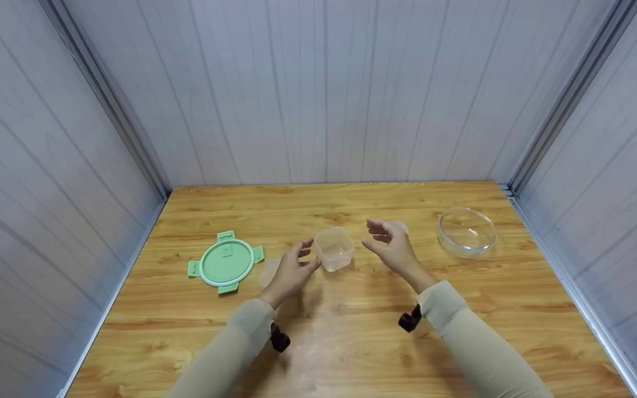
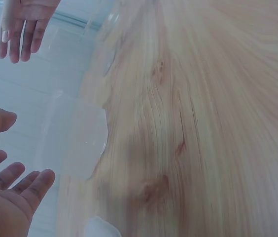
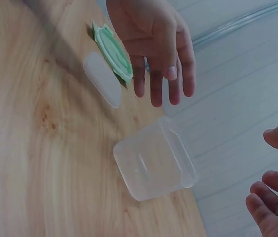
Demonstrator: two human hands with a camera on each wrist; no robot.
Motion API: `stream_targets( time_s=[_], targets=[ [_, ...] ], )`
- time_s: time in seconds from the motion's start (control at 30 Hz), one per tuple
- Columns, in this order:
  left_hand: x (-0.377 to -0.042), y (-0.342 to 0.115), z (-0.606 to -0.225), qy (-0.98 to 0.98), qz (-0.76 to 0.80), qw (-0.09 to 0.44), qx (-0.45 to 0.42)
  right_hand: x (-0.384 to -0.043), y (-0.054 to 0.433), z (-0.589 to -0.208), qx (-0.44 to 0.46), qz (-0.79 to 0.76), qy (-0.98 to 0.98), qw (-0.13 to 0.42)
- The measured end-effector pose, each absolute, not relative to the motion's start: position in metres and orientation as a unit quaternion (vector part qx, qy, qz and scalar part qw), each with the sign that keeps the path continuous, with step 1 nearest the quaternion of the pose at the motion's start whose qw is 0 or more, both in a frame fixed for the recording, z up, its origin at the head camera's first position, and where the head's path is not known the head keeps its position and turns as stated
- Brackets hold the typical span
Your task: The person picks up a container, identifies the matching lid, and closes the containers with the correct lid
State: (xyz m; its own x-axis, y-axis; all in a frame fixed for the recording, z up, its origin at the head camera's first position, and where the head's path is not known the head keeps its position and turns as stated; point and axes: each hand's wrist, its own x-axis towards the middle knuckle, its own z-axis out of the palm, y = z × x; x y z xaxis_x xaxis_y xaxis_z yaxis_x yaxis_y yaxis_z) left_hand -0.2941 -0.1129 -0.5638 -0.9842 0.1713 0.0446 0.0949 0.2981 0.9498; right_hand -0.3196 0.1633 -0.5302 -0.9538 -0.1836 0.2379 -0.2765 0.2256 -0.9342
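Observation:
A translucent square plastic container (image 1: 334, 251) stands upright between the two hands on the wooden table. Just left of it is my left hand (image 1: 290, 272), fingers relaxed and slightly bent; in the right wrist view a small gap shows between its fingertips and the container (image 3: 151, 163). My right hand (image 1: 396, 250) hovers on the other side, fingers loosely spread and holding nothing. A pale translucent lid (image 3: 102, 79) lies flat near the left hand, which partly covers it in the head view. Behind the right hand, a small clear object (image 1: 400, 225) is mostly hidden.
To the left, a round green lid (image 1: 227, 262) with clip tabs lies on the table (image 1: 340, 342). A round clear glass bowl (image 1: 466, 235) stands at the right. Pale panel walls (image 1: 307, 99) enclose the back and both sides.

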Motion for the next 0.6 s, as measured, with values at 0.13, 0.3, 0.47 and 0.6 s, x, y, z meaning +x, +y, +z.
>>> stream_targets(
  time_s=[0.13,0.3,0.47,0.6],
  targets=[
    [-0.297,-0.109,-0.565,0.795,0.602,0.052,0.063,-0.319,0.159,-0.536,0.148,0.603,-0.784,0.019],
    [-0.301,-0.108,-0.568,0.784,0.615,0.068,0.05,-0.321,0.155,-0.544,0.132,0.596,-0.792,0.002],
    [-0.305,-0.108,-0.572,0.78,0.619,0.075,0.047,-0.325,0.15,-0.55,0.125,0.592,-0.796,-0.02],
    [-0.309,-0.108,-0.575,0.784,0.614,0.076,0.044,-0.327,0.146,-0.553,0.128,0.59,-0.796,-0.048]
  ],
)
